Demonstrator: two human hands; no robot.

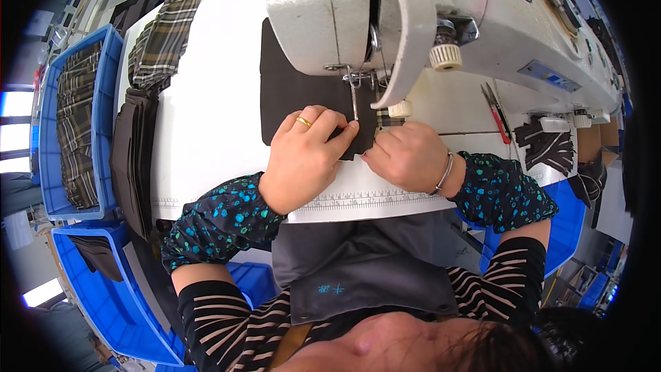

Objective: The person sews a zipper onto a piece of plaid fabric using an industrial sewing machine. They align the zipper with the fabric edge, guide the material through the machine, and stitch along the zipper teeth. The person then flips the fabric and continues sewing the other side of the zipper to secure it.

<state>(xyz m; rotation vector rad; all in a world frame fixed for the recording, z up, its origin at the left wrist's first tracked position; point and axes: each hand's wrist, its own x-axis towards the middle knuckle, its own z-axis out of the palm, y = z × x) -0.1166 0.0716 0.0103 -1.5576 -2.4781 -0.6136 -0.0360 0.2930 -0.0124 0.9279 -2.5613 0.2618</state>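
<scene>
A dark brown fabric panel (pixel 296 86) lies flat on the white table under the needle area of a sewing machine (pixel 303 41). Along it, a narrow strip with metal zipper teeth (pixel 355 102) runs toward me from the presser foot (pixel 352 80). My left hand (pixel 306 151) rests on the panel, thumb and bent fingers pinched at the cloth beside the strip's near end. My right hand (pixel 410 157) is curled into a pinch at the panel's near right edge; its fingertips are partly hidden. A bit of plaid cloth (pixel 391 117) shows just beyond my right knuckles.
Red-handled scissors (pixel 498 117) and a bundle of dark striped strips (pixel 545 148) lie right. On the left are plaid pieces (pixel 165 38), stacked dark panels (pixel 131 158) and blue bins (pixel 113 131). A printed ruler (pixel 358 203) follows the table's front edge.
</scene>
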